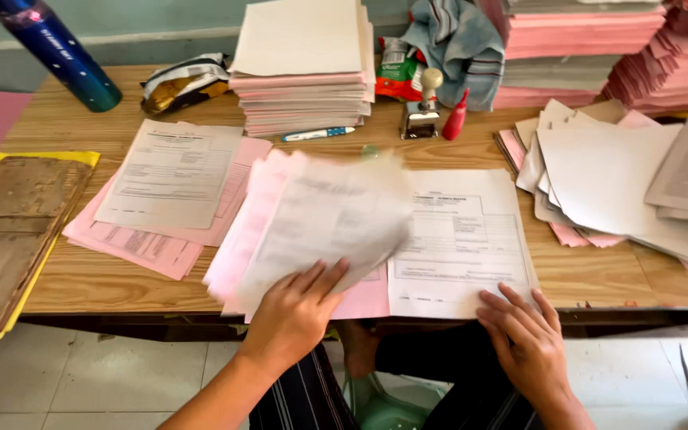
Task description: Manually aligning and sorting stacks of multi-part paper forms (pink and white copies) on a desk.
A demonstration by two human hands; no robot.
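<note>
A: The paper sheets [324, 219], white over pink and blurred, lift off the wooden surface [105, 279] near its front edge, middle left.

B: And the left hand [296, 310]?

A: Its fingers [324, 279] are clamped on their lower edge.

B: Further right?

A: A white printed form [459, 239] lies flat; the right hand [527, 338] rests on its bottom corner, fingers spread apart.

blue bottle [53, 49], pen [318, 134], stamp [423, 111], red glue bottle [455, 117], grey cloth [457, 44]

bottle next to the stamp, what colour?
Red. The small bottle stands right of the stamp; head view shows it best.
</note>
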